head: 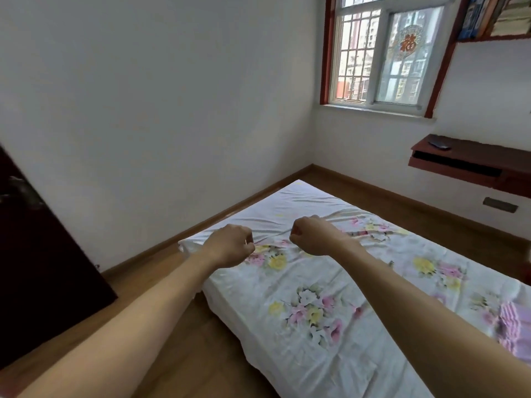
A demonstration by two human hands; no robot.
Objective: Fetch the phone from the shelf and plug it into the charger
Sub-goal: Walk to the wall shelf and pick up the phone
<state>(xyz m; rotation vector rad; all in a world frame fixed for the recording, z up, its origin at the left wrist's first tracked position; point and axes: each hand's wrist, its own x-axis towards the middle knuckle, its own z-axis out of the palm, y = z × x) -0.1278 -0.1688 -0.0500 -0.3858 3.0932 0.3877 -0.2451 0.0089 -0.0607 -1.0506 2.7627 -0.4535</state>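
A dark phone [439, 145] lies flat on a red-brown wall shelf [485, 156] at the right, under the window. Both my arms stretch forward over the bed. My left hand [231, 245] and my right hand [311, 236] are curled into loose fists with nothing in them, far from the shelf. A dark wall socket plate [500, 204] sits on the wall below the shelf. No charger cable shows.
A low mattress with a floral sheet [330, 282] fills the middle on a wooden floor. A dark door [43, 268] stands at the left. A barred window [385, 53] and a bookshelf [497, 18] are at the upper right. A pink folded cloth [515, 326] lies at the right edge.
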